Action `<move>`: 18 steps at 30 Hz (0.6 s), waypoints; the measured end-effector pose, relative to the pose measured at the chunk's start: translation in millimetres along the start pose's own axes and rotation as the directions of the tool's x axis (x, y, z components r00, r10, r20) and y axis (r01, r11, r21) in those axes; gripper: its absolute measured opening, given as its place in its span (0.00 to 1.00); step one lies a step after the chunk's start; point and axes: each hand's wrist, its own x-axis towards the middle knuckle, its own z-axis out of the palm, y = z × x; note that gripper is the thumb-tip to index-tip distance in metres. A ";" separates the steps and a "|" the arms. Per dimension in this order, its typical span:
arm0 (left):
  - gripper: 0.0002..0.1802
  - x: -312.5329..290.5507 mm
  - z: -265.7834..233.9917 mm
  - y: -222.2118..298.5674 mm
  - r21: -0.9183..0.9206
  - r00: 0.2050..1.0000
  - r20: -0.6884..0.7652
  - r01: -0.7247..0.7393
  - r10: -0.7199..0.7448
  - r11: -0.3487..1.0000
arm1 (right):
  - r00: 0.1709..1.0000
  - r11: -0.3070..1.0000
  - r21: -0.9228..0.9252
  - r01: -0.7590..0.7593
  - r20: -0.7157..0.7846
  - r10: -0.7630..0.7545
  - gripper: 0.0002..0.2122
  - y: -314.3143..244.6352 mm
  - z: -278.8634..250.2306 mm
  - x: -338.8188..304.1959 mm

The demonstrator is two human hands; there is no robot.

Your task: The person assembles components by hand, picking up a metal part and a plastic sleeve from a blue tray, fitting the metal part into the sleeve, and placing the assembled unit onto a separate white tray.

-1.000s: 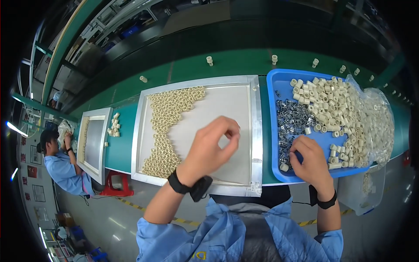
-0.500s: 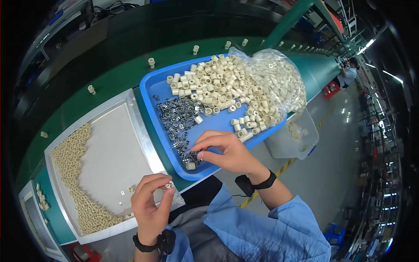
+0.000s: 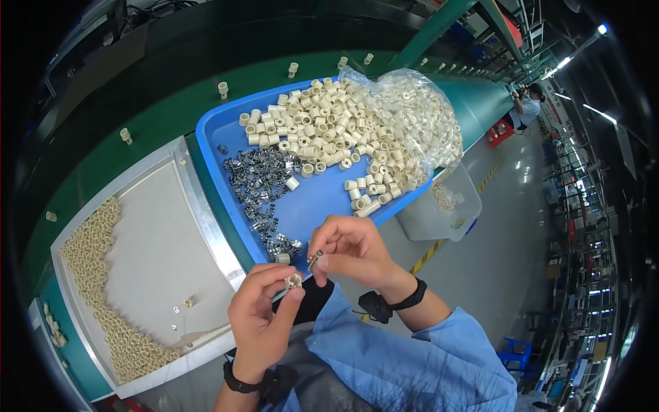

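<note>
My left hand (image 3: pixel 264 319) pinches a cream plastic socket-like cylinder (image 3: pixel 294 281) between thumb and fingertips, its open end facing up. Close by on the right, thumb and fingers of my right hand (image 3: pixel 353 253) grip a small shiny metal clip (image 3: pixel 314 260). The two parts are near each other but apart. Behind the hands, a blue tray (image 3: pixel 295 209) holds a heap of cream cylinders (image 3: pixel 312 123) and a pile of metal clips (image 3: pixel 250 178). One cream cylinder (image 3: pixel 282 258) lies by the clips at the tray's near corner.
To the left, a metal-framed tray (image 3: pixel 147 254) carries many small beige rings (image 3: pixel 96 275). A clear plastic bag (image 3: pixel 419 103) of cylinders overhangs the blue tray. Beyond, cream pieces stand spaced along a green belt (image 3: pixel 168 110). A translucent bin (image 3: pixel 439 213) stands right; a person (image 3: pixel 527 106) is far off.
My right hand has left the clip pile with a metal clip and come toward my left hand. My left hand, still holding the cylinder, has shifted right. The whole view has shifted slightly.
</note>
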 end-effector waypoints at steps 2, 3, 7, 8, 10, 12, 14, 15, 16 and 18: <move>0.16 3.3 3.4 -3.8 -0.184 1.000 0.012 -0.024 0.026 0.983 | 0.981 0.963 -0.202 0.179 -0.035 -0.190 0.07 6.4 8.9 -1.2; 0.16 4.3 3.2 -4.6 -0.274 0.999 0.015 -0.035 0.040 0.961 | 0.958 0.918 -0.300 0.260 -0.037 -0.284 0.08 7.8 11.7 -0.2; 0.17 2.9 -4.6 -1.8 -0.317 1.000 0.006 0.031 -0.031 0.948 | 0.776 0.318 -0.769 0.555 0.341 -0.530 0.09 -0.7 11.3 6.0; 0.17 2.8 -4.5 -2.5 -0.312 0.999 0.005 0.034 -0.034 0.950 | 0.776 0.322 -0.767 0.555 0.339 -0.532 0.09 0.2 12.6 6.8; 0.18 2.9 -2.6 -5.8 -0.255 1.000 -0.029 -0.010 0.003 0.967 | 0.767 0.367 -0.747 0.555 0.287 -0.574 0.10 4.6 17.1 7.3; 0.18 2.4 -1.7 -6.9 -0.223 0.999 -0.043 -0.029 0.020 0.974 | 0.762 0.391 -0.735 0.554 0.257 -0.595 0.10 8.4 18.7 6.0; 0.18 1.2 -1.0 -7.3 -0.150 0.996 -0.061 -0.071 0.063 0.986 | 0.767 0.399 -0.750 0.528 0.218 -0.604 0.11 11.3 19.1 3.6; 0.18 0.8 -0.6 -7.5 -0.113 0.994 -0.069 -0.092 0.085 0.989 | 0.769 0.404 -0.757 0.514 0.198 -0.608 0.11 12.1 18.7 2.9; 0.18 0.7 -0.6 -7.4 -0.109 0.994 -0.069 -0.089 0.082 0.990 | 0.769 0.407 -0.755 0.514 0.195 -0.609 0.11 11.7 18.0 2.9; 0.18 0.1 -1.1 -6.0 -0.141 0.994 -0.066 -0.098 0.089 0.985 | 0.808 0.525 -0.679 0.513 0.175 -0.563 0.12 6.5 16.0 2.8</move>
